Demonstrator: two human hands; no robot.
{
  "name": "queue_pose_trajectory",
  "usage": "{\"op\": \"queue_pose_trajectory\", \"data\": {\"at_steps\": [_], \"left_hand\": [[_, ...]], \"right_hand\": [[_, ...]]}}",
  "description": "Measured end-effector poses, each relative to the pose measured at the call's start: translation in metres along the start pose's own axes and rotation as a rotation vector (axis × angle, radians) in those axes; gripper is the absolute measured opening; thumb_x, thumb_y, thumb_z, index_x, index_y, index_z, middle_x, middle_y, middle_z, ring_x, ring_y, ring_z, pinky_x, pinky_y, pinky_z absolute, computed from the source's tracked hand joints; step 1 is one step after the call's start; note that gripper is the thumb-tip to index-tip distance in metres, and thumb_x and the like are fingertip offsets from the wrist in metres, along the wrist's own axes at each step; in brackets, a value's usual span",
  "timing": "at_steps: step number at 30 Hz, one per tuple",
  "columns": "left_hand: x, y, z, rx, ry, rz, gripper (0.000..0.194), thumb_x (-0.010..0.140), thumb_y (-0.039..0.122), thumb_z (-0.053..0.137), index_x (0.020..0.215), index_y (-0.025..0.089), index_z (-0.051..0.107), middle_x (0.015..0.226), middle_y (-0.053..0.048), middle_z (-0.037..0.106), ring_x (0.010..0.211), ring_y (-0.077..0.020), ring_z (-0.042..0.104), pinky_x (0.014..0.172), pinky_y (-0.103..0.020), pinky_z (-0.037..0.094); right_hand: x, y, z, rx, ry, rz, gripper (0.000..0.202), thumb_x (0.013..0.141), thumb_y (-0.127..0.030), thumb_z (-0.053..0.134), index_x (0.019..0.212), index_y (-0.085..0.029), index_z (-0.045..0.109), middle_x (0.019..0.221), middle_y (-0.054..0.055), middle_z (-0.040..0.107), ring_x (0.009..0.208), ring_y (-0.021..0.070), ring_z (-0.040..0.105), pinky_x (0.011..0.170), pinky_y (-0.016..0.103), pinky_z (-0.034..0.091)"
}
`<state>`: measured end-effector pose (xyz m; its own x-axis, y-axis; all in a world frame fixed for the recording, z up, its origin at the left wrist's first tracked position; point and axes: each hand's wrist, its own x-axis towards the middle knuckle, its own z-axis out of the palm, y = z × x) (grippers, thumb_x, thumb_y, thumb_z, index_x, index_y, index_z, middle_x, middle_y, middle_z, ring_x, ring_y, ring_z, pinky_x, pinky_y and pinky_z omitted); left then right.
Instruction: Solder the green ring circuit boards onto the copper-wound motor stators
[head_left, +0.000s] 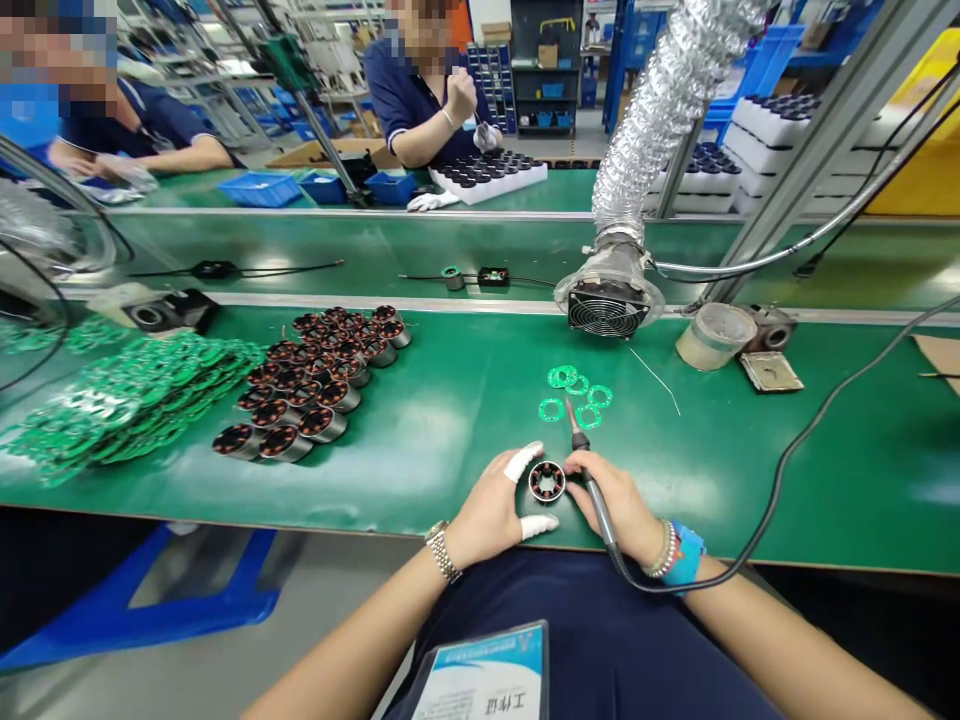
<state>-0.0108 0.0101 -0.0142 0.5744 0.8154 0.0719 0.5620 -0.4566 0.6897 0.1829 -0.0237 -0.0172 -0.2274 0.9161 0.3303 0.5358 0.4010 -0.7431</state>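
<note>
A round motor stator [547, 482] with copper windings stands on the green bench close to its front edge. To its left is my left hand [489, 508], white covers on thumb and forefinger, those two spread apart around the stator's side; whether they touch it I cannot tell. My right hand [621, 500] holds a soldering iron [598, 497], its tip pointing away from me. The fingertips of that hand are at the stator's right side. Beyond the iron's tip lie several small green ring-shaped circuit boards [589, 416].
Several stators [322, 425] stand in rows at the left, beside stacked green circuit-board panels [127, 400]. A fan on a foil duct [609, 312] hangs ahead. Solder wire [656, 382], a round tub [715, 338] and the iron's cable [784, 470] are at right. Two people sit opposite.
</note>
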Motion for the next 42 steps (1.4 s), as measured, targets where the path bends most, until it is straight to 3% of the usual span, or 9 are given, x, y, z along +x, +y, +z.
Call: {"op": "queue_pose_trajectory", "data": {"at_steps": [5,8,14,18,25,29,35,40,42], "left_hand": [[0.0,-0.002,-0.001,-0.024,0.021,-0.029,0.044,0.068,0.029,0.069,0.108,0.022,0.052,0.122,-0.012,0.056,0.121,-0.0303,0.045,0.101,-0.054,0.033],[0.0,0.003,-0.001,-0.104,0.028,-0.016,0.037,0.069,0.024,0.066,0.103,0.022,0.05,0.112,-0.009,0.062,0.118,-0.0268,0.048,0.102,-0.049,0.034],[-0.003,0.017,-0.006,-0.094,0.078,0.011,0.035,0.068,0.017,0.062,0.1,0.022,0.051,0.101,-0.006,0.058,0.092,-0.02,0.058,0.084,-0.035,0.049],[-0.003,0.023,-0.003,0.006,0.057,-0.004,0.037,0.064,0.01,0.057,0.099,0.022,0.052,0.099,-0.007,0.052,0.08,-0.0178,0.057,0.073,-0.032,0.051],[0.001,0.031,0.001,0.046,-0.022,0.052,0.035,0.063,0.012,0.058,0.096,0.021,0.051,0.091,-0.006,0.058,0.086,-0.0225,0.055,0.081,-0.04,0.047],[0.006,0.028,0.0,-0.053,-0.034,0.06,0.038,0.062,0.007,0.056,0.098,0.019,0.05,0.099,-0.007,0.055,0.088,-0.02,0.056,0.079,-0.035,0.048],[0.015,0.008,0.002,-0.18,0.027,0.092,0.044,0.062,0.006,0.057,0.104,0.019,0.049,0.107,-0.008,0.053,0.096,-0.0204,0.057,0.084,-0.036,0.046],[0.017,0.007,0.006,-0.165,0.016,0.105,0.045,0.062,0.007,0.058,0.105,0.019,0.05,0.107,-0.009,0.054,0.096,-0.0211,0.056,0.085,-0.037,0.046],[0.017,0.008,0.006,-0.161,0.017,0.103,0.045,0.063,0.008,0.058,0.105,0.019,0.05,0.106,-0.008,0.054,0.096,-0.0212,0.056,0.085,-0.037,0.047]], "right_hand": [[0.005,0.001,0.0,0.004,0.021,-0.003,0.028,0.08,-0.009,0.046,0.105,-0.02,0.047,0.079,0.002,0.058,0.072,0.0141,0.058,0.07,0.026,0.049],[0.005,-0.001,-0.007,0.054,0.03,0.025,0.031,0.079,-0.01,0.047,0.108,-0.022,0.044,0.08,0.001,0.058,0.073,0.013,0.059,0.073,0.026,0.048],[0.002,-0.006,-0.016,0.139,0.053,0.127,0.029,0.081,-0.015,0.049,0.108,-0.023,0.041,0.078,-0.002,0.059,0.071,0.0118,0.059,0.074,0.025,0.048],[-0.004,-0.005,-0.017,0.056,0.061,0.074,0.029,0.081,-0.011,0.047,0.108,-0.022,0.043,0.079,0.0,0.057,0.071,0.0127,0.058,0.072,0.025,0.047],[-0.015,0.003,-0.014,-0.076,-0.01,-0.042,0.023,0.084,-0.01,0.042,0.104,-0.02,0.048,0.077,0.004,0.055,0.071,0.0164,0.053,0.067,0.03,0.047],[-0.016,0.008,-0.018,-0.033,-0.01,-0.029,0.023,0.083,-0.011,0.047,0.104,-0.019,0.05,0.081,0.005,0.058,0.075,0.0169,0.055,0.071,0.031,0.048],[-0.02,0.016,-0.051,0.029,0.076,0.051,0.015,0.085,-0.018,0.05,0.097,-0.021,0.059,0.074,0.002,0.065,0.067,0.0135,0.062,0.066,0.025,0.051],[-0.026,0.022,-0.073,-0.005,0.071,0.106,0.02,0.082,-0.023,0.057,0.101,-0.022,0.063,0.095,0.004,0.07,0.086,0.0175,0.065,0.082,0.031,0.05],[-0.026,0.024,-0.076,0.041,0.053,0.131,0.015,0.082,-0.022,0.057,0.094,-0.021,0.066,0.091,0.004,0.07,0.083,0.0172,0.065,0.079,0.031,0.05]]}}
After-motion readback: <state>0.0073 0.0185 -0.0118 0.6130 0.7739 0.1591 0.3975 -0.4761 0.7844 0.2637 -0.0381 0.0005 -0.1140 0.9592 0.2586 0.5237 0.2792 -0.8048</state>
